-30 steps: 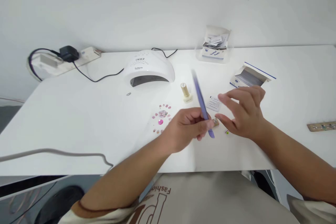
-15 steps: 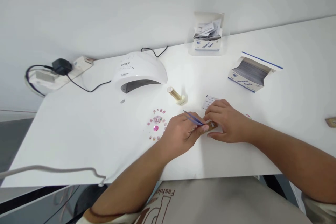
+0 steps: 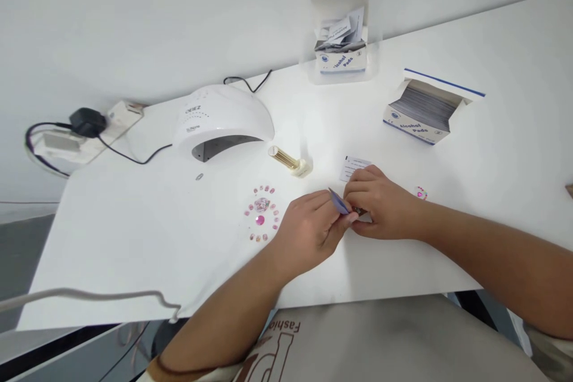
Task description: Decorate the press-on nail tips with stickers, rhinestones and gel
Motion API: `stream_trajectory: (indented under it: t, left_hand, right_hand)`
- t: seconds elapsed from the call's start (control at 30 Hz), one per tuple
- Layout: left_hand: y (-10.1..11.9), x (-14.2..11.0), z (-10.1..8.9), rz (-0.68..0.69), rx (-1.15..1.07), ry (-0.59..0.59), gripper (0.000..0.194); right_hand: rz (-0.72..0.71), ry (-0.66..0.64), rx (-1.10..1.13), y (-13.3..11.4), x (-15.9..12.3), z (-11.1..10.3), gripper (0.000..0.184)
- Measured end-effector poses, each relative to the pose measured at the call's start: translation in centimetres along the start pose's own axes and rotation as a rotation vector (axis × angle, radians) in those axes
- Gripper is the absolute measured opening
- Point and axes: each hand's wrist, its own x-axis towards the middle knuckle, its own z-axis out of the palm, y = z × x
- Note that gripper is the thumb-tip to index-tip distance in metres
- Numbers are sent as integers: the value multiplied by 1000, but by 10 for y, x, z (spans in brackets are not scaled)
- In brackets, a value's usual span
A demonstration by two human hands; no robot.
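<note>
Between my left grip (image 3: 311,228) and right grip (image 3: 375,203) sits a small brown piece (image 3: 359,211), mostly hidden; the right pinches it, seemingly to steady it. The left clasps purple tweezers (image 3: 339,202), probably angled up to clear the fingertips. Just beyond the right lies a printed sachet (image 3: 353,168).

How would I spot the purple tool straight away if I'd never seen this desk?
On the white table, find the white lamp, then the gold-capped bottle beside it. Nearer the person, the left hand holds the slim purple tool by its thumb. Its purple colour sets it apart from the white packet just beyond.
</note>
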Motion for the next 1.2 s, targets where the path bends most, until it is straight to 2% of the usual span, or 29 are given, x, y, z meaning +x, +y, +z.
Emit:
stream_trajectory:
  t: [0.23, 0.47, 0.67, 0.9, 0.97, 1.1, 1.2]
  left_hand:
    - [1, 2, 0, -11, 27, -32, 17]
    - [1, 2, 1, -14, 82, 5, 18]
    - [-2, -1, 0, -96, -38, 6, 17]
    - [0, 0, -4, -116, -107, -82, 17]
    - [1, 1, -7, -145, -119, -65, 19]
    - [3, 2, -15, -226, -87, 65, 20]
    - [3, 2, -17, -230, -57, 103, 17]
  right_hand:
    - [2, 7, -15, -2, 1, 0, 11]
    - [-3, 20, -37, -3, 1, 3, 14]
    - [15, -10, -35, -4, 1, 1, 9]
    - [6, -10, -39, -4, 2, 2, 10]
    - [3, -14, -30, -4, 1, 1, 8]
    - [-11, -13, -1, -4, -1, -2, 4]
    - [-3, -44, 34, -4, -2, -4, 13]
